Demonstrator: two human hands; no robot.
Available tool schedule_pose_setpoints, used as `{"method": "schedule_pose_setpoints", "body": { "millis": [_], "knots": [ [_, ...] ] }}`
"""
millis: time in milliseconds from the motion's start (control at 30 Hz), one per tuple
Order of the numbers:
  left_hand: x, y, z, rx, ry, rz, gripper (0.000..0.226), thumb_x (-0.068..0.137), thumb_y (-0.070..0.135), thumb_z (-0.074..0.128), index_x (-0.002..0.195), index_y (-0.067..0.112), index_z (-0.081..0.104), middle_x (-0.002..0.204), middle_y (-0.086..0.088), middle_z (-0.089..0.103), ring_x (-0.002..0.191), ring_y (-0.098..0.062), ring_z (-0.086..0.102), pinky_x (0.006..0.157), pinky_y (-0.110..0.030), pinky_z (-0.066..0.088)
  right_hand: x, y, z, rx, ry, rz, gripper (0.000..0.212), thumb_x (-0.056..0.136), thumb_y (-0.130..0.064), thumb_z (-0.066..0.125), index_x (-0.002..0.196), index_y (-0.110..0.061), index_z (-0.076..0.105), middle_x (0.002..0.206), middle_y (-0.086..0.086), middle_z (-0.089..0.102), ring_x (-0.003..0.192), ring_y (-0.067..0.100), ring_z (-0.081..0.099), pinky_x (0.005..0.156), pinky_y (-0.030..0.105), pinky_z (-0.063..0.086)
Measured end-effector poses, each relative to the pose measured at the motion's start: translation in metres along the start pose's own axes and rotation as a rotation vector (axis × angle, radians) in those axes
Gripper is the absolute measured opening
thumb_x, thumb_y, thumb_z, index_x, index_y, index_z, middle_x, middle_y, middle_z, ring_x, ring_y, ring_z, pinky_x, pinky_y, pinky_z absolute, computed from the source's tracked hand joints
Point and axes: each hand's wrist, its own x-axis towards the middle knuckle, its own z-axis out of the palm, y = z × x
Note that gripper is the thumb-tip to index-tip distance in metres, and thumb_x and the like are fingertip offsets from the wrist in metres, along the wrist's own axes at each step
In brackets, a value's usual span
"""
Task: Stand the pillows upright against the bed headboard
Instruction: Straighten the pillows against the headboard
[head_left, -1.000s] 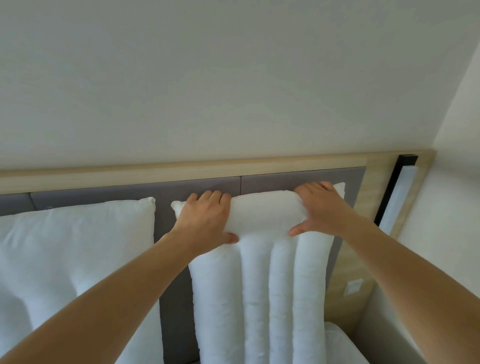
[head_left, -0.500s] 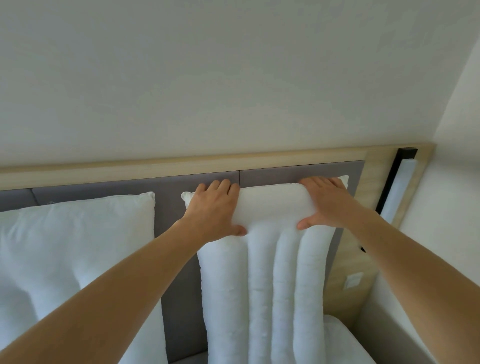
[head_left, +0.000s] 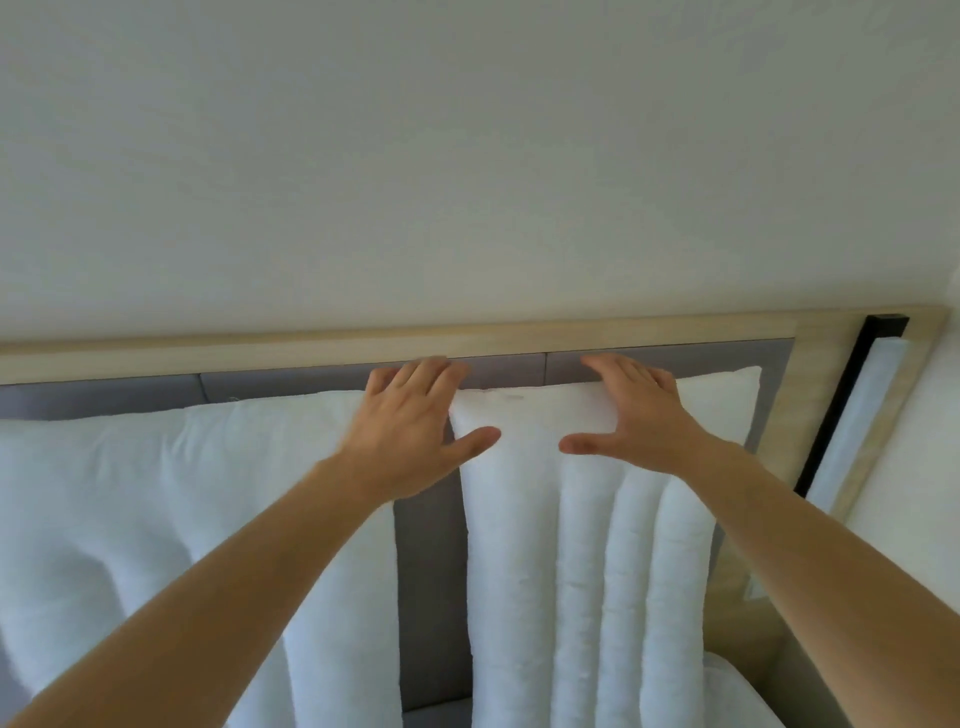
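Note:
Two white pillows stand upright against the grey padded headboard (head_left: 431, 597) with its pale wood frame. The right pillow (head_left: 587, 571) has long vertical ribs and its top edge reaches just below the wood rail. My left hand (head_left: 410, 431) hovers spread at that pillow's top left corner, fingers apart, thumb pointing right. My right hand (head_left: 639, 415) is spread over the pillow's top edge, thumb pointing left. Neither hand grips anything. The left pillow (head_left: 171, 509) leans on the headboard to the left, partly hidden by my left forearm.
A black-framed white light strip (head_left: 852, 415) runs down the wood panel at the right. A side wall (head_left: 914, 493) closes in on the right. A plain wall rises above the headboard. A corner of white bedding (head_left: 737, 696) shows at the bottom right.
Both hands let go of the right pillow's top edge and opened flat, fingers spread. The pillow's top has unfolded and stands taller against the headboard. The view shifted left.

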Motion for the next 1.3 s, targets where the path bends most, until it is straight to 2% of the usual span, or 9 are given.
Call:
{"method": "schedule_pose_setpoints", "body": {
  "millis": [133, 267, 367, 567, 800, 900, 1033, 1167, 1300],
  "knots": [
    [-0.032, -0.061, -0.033, 0.061, -0.004, -0.032, 0.085, 0.088, 0.085, 0.028, 0.149, 0.025, 0.036, 0.151, 0.004, 0.042, 0.141, -0.016, 0.034, 0.118, -0.042, 0.022, 0.027, -0.076, 0.016, 0.055, -0.002, -0.118, 0.112, 0.064, -0.092, 0.055, 0.153, -0.030, 0.026, 0.157, -0.009, 0.033, 0.146, 0.012, 0.025, 0.121, 0.041, 0.012],
    [-0.069, -0.133, -0.063, 0.106, -0.085, -0.077, 0.098, 0.080, 0.092, 0.031, 0.151, 0.024, 0.033, 0.152, 0.004, 0.040, 0.142, -0.016, 0.033, 0.119, -0.042, 0.022, 0.053, -0.152, 0.029, 0.066, -0.057, -0.206, 0.113, 0.064, -0.093, 0.055, 0.153, -0.028, 0.029, 0.158, -0.008, 0.034, 0.147, 0.014, 0.027, 0.120, 0.040, 0.012],
    [-0.094, -0.183, -0.076, 0.119, -0.157, -0.133, 0.108, 0.072, 0.096, 0.039, 0.151, 0.024, 0.031, 0.152, 0.004, 0.040, 0.141, -0.016, 0.033, 0.117, -0.042, 0.023, 0.068, -0.200, 0.041, 0.064, -0.103, -0.245, 0.107, 0.066, -0.086, 0.064, 0.150, -0.025, 0.036, 0.153, -0.005, 0.041, 0.143, 0.015, 0.031, 0.116, 0.036, 0.014],
    [-0.118, -0.243, -0.081, 0.155, -0.221, -0.180, 0.117, 0.057, 0.102, 0.042, 0.143, 0.022, 0.040, 0.136, 0.006, 0.045, 0.130, -0.018, 0.038, 0.109, -0.042, 0.031, 0.084, -0.258, 0.068, -0.031, -0.131, -0.287, 0.102, 0.062, -0.088, 0.064, 0.138, -0.021, 0.050, 0.137, -0.004, 0.055, 0.131, 0.018, 0.043, 0.109, 0.036, 0.024],
    [-0.148, -0.283, -0.089, 0.188, -0.392, -0.235, 0.110, 0.046, 0.105, 0.047, 0.125, 0.029, 0.051, 0.122, 0.011, 0.061, 0.112, -0.017, 0.058, 0.098, -0.038, 0.038, 0.085, -0.272, 0.080, -0.191, -0.196, -0.316, 0.110, 0.044, -0.097, 0.062, 0.125, -0.024, 0.049, 0.118, -0.007, 0.060, 0.107, 0.019, 0.058, 0.090, 0.039, 0.043],
    [-0.148, -0.280, -0.094, 0.192, -0.378, -0.215, 0.098, 0.050, 0.097, 0.060, 0.122, 0.031, 0.053, 0.113, 0.011, 0.065, 0.102, -0.020, 0.061, 0.084, -0.035, 0.036, 0.081, -0.274, 0.080, -0.267, -0.185, -0.328, 0.105, 0.046, -0.094, 0.065, 0.120, -0.022, 0.047, 0.112, -0.004, 0.060, 0.100, 0.022, 0.059, 0.085, 0.040, 0.043],
    [-0.144, -0.270, -0.099, 0.167, -0.349, -0.262, 0.079, 0.055, 0.089, 0.069, 0.100, 0.026, 0.056, 0.091, 0.008, 0.063, 0.091, -0.024, 0.061, 0.072, -0.036, 0.034, 0.076, -0.277, 0.078, -0.212, -0.176, -0.277, 0.096, 0.049, -0.091, 0.068, 0.111, -0.021, 0.048, 0.103, -0.006, 0.061, 0.093, 0.022, 0.061, 0.079, 0.038, 0.040],
    [-0.143, -0.263, -0.104, 0.137, -0.320, -0.255, 0.076, 0.054, 0.086, 0.072, 0.098, 0.027, 0.058, 0.086, 0.006, 0.064, 0.082, -0.023, 0.056, 0.068, -0.037, 0.038, 0.068, -0.278, 0.063, -0.121, -0.204, -0.243, 0.086, 0.053, -0.078, 0.081, 0.107, -0.020, 0.048, 0.098, -0.006, 0.062, 0.086, 0.022, 0.060, 0.072, 0.036, 0.037],
    [-0.140, -0.249, -0.113, 0.111, -0.305, -0.243, 0.069, 0.057, 0.081, 0.076, 0.097, 0.027, 0.058, 0.083, 0.006, 0.062, 0.079, -0.023, 0.055, 0.068, -0.037, 0.039, 0.055, -0.275, 0.045, -0.037, -0.245, -0.182, 0.079, 0.055, -0.067, 0.088, 0.105, -0.024, 0.046, 0.093, -0.011, 0.055, 0.086, 0.018, 0.056, 0.071, 0.037, 0.044]
  ]
}}
